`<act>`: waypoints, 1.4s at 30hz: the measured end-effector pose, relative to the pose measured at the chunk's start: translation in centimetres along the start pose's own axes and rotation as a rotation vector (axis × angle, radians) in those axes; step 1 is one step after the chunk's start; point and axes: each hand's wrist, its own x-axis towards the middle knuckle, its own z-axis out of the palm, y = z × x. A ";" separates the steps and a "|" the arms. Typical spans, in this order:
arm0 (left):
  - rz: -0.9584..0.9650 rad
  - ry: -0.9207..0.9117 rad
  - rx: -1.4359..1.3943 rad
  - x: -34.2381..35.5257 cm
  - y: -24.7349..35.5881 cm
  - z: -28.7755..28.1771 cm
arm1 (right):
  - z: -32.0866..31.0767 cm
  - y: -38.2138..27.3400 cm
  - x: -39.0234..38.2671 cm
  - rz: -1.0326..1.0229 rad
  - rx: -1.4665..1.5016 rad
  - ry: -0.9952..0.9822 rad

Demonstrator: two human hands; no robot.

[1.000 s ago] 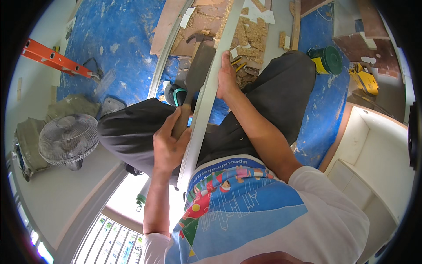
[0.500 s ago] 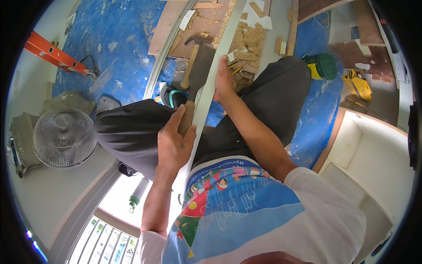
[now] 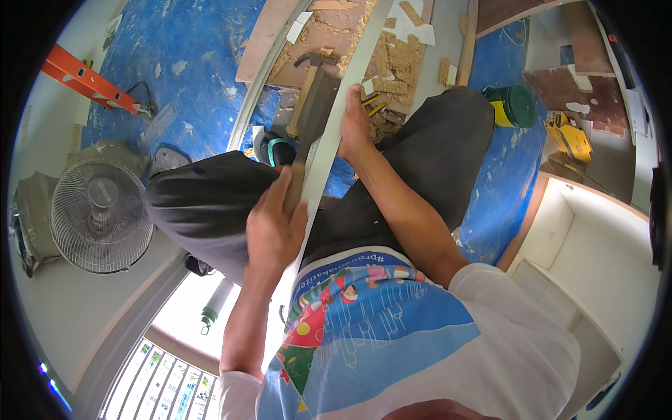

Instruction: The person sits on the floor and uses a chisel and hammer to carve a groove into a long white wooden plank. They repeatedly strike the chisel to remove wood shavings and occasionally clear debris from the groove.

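Note:
My left hand (image 3: 276, 224) is closed round the wooden handle (image 3: 294, 185) of a tool with a long, broad dark blade (image 3: 318, 105), which lies against the left side of a long pale board (image 3: 325, 161). My right hand (image 3: 353, 126) grips that board from the right, higher up, thumb along it. The board runs diagonally over my crossed legs. Past the blade, a claw hammer (image 3: 315, 59) lies among particleboard scraps (image 3: 392, 63), with some yellow-handled tools (image 3: 374, 108) partly hidden under my right hand's side of the board.
Orange ladder (image 3: 91, 84) and wire-caged fan (image 3: 101, 217) at left; blue floor covering (image 3: 175, 42) around me. Green bucket (image 3: 511, 105), yellow case (image 3: 570, 140) and white cabinet (image 3: 581, 252) at right. A bottle (image 3: 217, 304) lies behind me near a barred opening (image 3: 161, 378).
My left hand and the tool have shifted slightly along the board, and the hand is now a little blurred. My right hand stays on the board.

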 end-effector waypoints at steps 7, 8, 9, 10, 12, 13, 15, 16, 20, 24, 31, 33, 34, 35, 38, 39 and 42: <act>-0.035 -0.021 -0.085 -0.4 0.3 -0.2 | 0.1 -0.8 0.1 -0.006 -0.032 0.041; -0.080 -0.033 -0.054 -0.8 0.7 -0.5 | 0.0 -0.5 0.1 -0.011 -0.018 0.008; -0.062 -0.034 -0.055 -0.6 0.6 -0.3 | -0.1 -0.3 0.2 -0.016 -0.003 -0.024; -0.044 -0.035 -0.057 0.3 0.4 0.2 | -0.3 -0.1 0.1 -0.021 0.012 -0.056; -0.158 -0.061 -0.060 2.5 1.2 0.9 | 0.2 -0.5 -0.3 0.000 -0.037 -0.014; -0.130 -0.051 -0.052 2.1 1.0 0.7 | 0.5 -0.7 -0.6 0.010 -0.061 0.006; -0.052 -0.035 -0.042 1.5 0.3 0.5 | 0.2 -0.6 -0.3 -0.033 -0.037 0.020; -0.061 -0.039 -0.058 0.8 0.3 0.1 | -0.1 -0.4 0.0 -0.051 -0.021 0.029; -0.127 -0.072 -0.087 2.1 0.6 0.1 | -0.4 0.4 -0.2 0.030 -0.019 0.036; -0.110 -0.042 -0.148 3.2 -0.1 1.1 | -0.1 -0.7 -0.1 -0.038 -0.102 0.041; 0.026 -0.054 -0.028 0.9 0.2 0.1 | -1.0 0.2 1.2 0.034 -0.094 0.019; -0.020 -0.048 -0.058 -0.6 -0.1 -0.7 | -0.5 0.0 0.7 0.020 -0.110 0.067; 0.000 -0.026 -0.063 -1.1 -0.5 -0.9 | -0.2 -0.2 0.4 0.015 -0.117 0.093; 0.017 -0.002 -0.067 -1.6 -0.9 -0.9 | -0.2 -0.2 0.4 0.033 -0.118 0.095; -0.070 -0.028 -0.045 -1.3 -0.8 -0.7 | -0.3 -0.2 0.7 0.053 -0.089 0.077; -0.122 -0.050 -0.032 -0.8 -0.4 -0.7 | -0.4 0.0 0.8 0.036 -0.061 0.056; -0.304 -0.130 -0.120 0.4 0.6 -0.9 | -1.2 0.4 1.5 0.013 -0.038 -0.021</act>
